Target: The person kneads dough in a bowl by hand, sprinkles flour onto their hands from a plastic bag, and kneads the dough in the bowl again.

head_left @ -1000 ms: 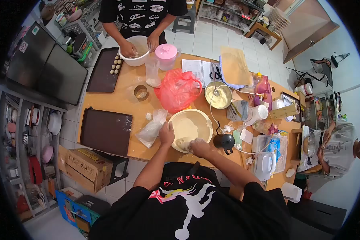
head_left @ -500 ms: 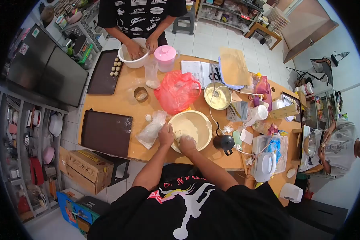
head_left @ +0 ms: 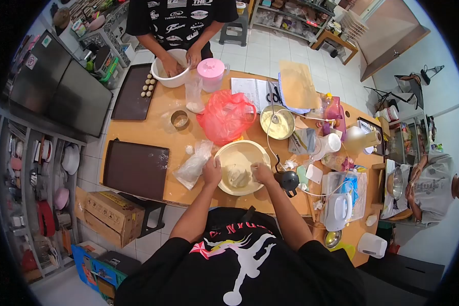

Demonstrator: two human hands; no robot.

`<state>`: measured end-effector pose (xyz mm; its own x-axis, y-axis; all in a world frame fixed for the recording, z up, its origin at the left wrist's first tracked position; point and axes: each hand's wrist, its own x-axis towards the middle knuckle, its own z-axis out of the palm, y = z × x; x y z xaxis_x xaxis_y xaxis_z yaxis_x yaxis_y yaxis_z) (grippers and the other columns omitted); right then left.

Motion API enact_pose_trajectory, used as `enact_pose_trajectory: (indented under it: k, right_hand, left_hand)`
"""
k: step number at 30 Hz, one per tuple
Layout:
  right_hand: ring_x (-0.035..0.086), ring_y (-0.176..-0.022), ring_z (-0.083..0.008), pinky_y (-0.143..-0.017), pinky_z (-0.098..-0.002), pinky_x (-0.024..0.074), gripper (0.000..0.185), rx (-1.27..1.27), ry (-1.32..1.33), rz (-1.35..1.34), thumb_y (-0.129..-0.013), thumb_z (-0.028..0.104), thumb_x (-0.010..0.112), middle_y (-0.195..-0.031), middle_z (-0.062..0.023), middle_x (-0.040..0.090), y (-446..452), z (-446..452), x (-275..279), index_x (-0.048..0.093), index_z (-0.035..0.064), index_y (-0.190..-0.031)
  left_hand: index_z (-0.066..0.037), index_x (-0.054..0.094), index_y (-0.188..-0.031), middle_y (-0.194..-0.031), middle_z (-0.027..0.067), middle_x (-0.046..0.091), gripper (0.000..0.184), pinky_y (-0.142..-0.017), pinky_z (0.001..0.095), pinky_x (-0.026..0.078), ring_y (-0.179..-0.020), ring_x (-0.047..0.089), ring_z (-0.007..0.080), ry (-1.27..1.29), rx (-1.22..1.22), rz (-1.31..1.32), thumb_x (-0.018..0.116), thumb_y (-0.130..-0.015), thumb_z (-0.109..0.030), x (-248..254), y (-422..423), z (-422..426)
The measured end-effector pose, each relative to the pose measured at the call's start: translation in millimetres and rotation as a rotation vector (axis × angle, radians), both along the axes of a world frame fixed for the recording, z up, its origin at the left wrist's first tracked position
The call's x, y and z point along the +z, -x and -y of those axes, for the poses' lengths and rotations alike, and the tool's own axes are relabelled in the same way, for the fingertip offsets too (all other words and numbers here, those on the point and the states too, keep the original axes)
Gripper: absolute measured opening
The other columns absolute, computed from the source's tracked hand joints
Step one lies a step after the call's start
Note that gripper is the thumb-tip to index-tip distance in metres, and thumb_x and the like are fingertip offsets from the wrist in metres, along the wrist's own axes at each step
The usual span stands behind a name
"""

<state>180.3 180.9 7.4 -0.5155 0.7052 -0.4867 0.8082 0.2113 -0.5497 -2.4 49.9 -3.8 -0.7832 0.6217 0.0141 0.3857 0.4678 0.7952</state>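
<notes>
A cream-coloured bowl (head_left: pixel 244 190) stands on the table before me, with a pale lump of dough (head_left: pixel 237 175) in its bottom. My left hand (head_left: pixel 211 171) is closed on the bowl's left rim. At the right inner side of the bowl is my right hand (head_left: pixel 261 173), its fingers curled; whether they hold anything is hidden. Some pale residue clings to its fingers. To the left of my left hand lies a clear plastic bag with white powder (head_left: pixel 193 166). A black-lidded kettle (head_left: pixel 289 181) stands just right of the bowl.
Across the table a person works with both hands in a white bowl (head_left: pixel 171 80). Dark trays (head_left: pixel 136 171) lie at left, one holding several dough balls (head_left: pixel 148 85). A red plastic bag (head_left: pixel 224 120) and a metal bowl (head_left: pixel 278 133) stand beyond my bowl. Another person (head_left: pixel 433 188) sits at right.
My right hand has moved from the middle of the bowl to its right side, uncovering the dough lump. My left hand stays at the left rim.
</notes>
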Motion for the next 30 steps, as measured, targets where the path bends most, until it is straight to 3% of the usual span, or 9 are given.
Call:
enact_pose_trajectory:
  k: [3, 7, 14, 16, 18, 20, 23, 26, 30]
  right_hand:
    - [0.065, -0.064, -0.0196, -0.057, -0.0326, 0.0519, 0.036, -0.151, 0.362, -0.096, -0.083, 0.026, 0.065, -0.083, -0.0106, 0.069, 11.2, 10.1, -35.2, 0.065, 0.0032, -0.111]
    - [0.056, -0.057, -0.0142, -0.048, -0.0298, 0.0455, 0.046, -0.19, 0.801, -0.109, -0.079, 0.031, 0.07, -0.074, -0.0039, 0.061, 26.2, 22.4, 19.2, 0.062, 0.0001, -0.113]
    - [0.059, -0.077, -0.0166, -0.062, -0.0306, 0.0495, 0.053, -0.112, 0.118, -0.202, -0.071, 0.036, 0.078, -0.093, -0.0149, 0.059, 46.3, 70.9, 3.7, 0.056, -0.0013, -0.101]
    - [0.06, -0.085, -0.0205, -0.072, -0.0325, 0.0503, 0.06, -0.309, 0.391, -0.309, -0.068, 0.036, 0.079, -0.096, -0.0164, 0.06, 44.8, 77.8, -14.1, 0.054, -0.0042, -0.106]
    - [0.061, -0.089, -0.0255, -0.079, -0.0348, 0.0504, 0.067, -0.249, 0.493, -0.347, -0.067, 0.036, 0.08, -0.102, -0.0188, 0.061, 45.5, 72.5, -23.0, 0.052, -0.0063, -0.111]
    - [0.062, -0.091, -0.0313, -0.084, -0.0374, 0.0499, 0.074, 0.059, 0.415, -0.308, -0.066, 0.036, 0.08, -0.11, -0.0223, 0.06, 40.6, 55.4, -23.3, 0.05, -0.0078, -0.117]
    - [0.059, -0.102, -0.0382, -0.093, -0.0414, 0.0465, 0.086, -0.091, 0.156, -0.104, -0.062, 0.042, 0.078, -0.117, -0.0259, 0.058, 38.9, 55.1, 5.1, 0.049, -0.0074, -0.125]
    - [0.058, -0.106, -0.0395, -0.093, -0.0443, 0.0456, 0.078, 0.041, -0.206, -0.055, -0.065, 0.038, 0.078, -0.115, -0.0267, 0.058, 37.4, 47.6, 13.0, 0.05, -0.0045, -0.123]
    - [0.057, -0.106, -0.0416, -0.091, -0.0463, 0.0455, 0.067, 0.019, -0.131, -0.086, -0.07, 0.031, 0.077, -0.111, -0.0268, 0.059, 37.9, 39.9, 29.3, 0.047, -0.0037, -0.119]
  left_hand:
    - [0.0, 0.056, -0.086, -0.082, 0.0269, 0.06, 0.035, -0.073, 0.0561, 0.041, -0.082, 0.055, 0.049, -0.019, 0.001, -0.009, 0.049, -0.095, -0.034, -5.8, 0.8, 1.1]
    - [0.0, 0.056, -0.086, -0.082, 0.0271, 0.06, 0.035, -0.073, 0.0564, 0.041, -0.082, 0.055, 0.0492, 0.0, 0.029, 0.004, 0.049, -0.095, -0.033, -2.3, 1.9, -0.9]
    - [0.001, 0.057, -0.089, -0.083, 0.0277, 0.06, 0.034, -0.072, 0.0562, 0.042, -0.082, 0.055, 0.0498, 0.03, -0.002, 0.009, 0.049, -0.095, -0.032, -0.3, 3.2, -0.1]
    - [0.001, 0.057, -0.09, -0.084, 0.0278, 0.06, 0.036, -0.073, 0.0561, 0.042, -0.082, 0.055, 0.0496, 0.052, -0.012, -0.006, 0.048, -0.096, -0.032, -5.7, 5.7, 0.0]
    - [0.001, 0.057, -0.09, -0.085, 0.0278, 0.06, 0.037, -0.074, 0.0558, 0.042, -0.084, 0.056, 0.0494, 0.018, -0.004, -0.005, 0.048, -0.096, -0.033, -9.2, 5.5, 1.4]
    - [0.001, 0.057, -0.09, -0.087, 0.0277, 0.061, 0.037, -0.075, 0.0556, 0.042, -0.085, 0.056, 0.0492, 0.014, -0.016, 0.01, 0.047, -0.096, -0.034, -11.3, 4.3, 2.2]
    - [0.001, 0.058, -0.093, -0.088, 0.0273, 0.061, 0.037, -0.076, 0.0551, 0.042, -0.087, 0.056, 0.0487, 0.017, -0.014, 0.026, 0.047, -0.097, -0.034, -13.0, 4.9, 1.7]
    - [0.0, 0.058, -0.095, -0.09, 0.0268, 0.061, 0.037, -0.077, 0.0549, 0.042, -0.088, 0.056, 0.0485, 0.016, -0.007, 0.036, 0.046, -0.097, -0.035, -20.7, 4.9, 1.6]
    - [0.0, 0.058, -0.096, -0.091, 0.0268, 0.062, 0.037, -0.078, 0.0551, 0.042, -0.089, 0.056, 0.0484, 0.073, -0.039, 0.094, 0.046, -0.097, -0.034, -15.5, 6.3, 3.2]
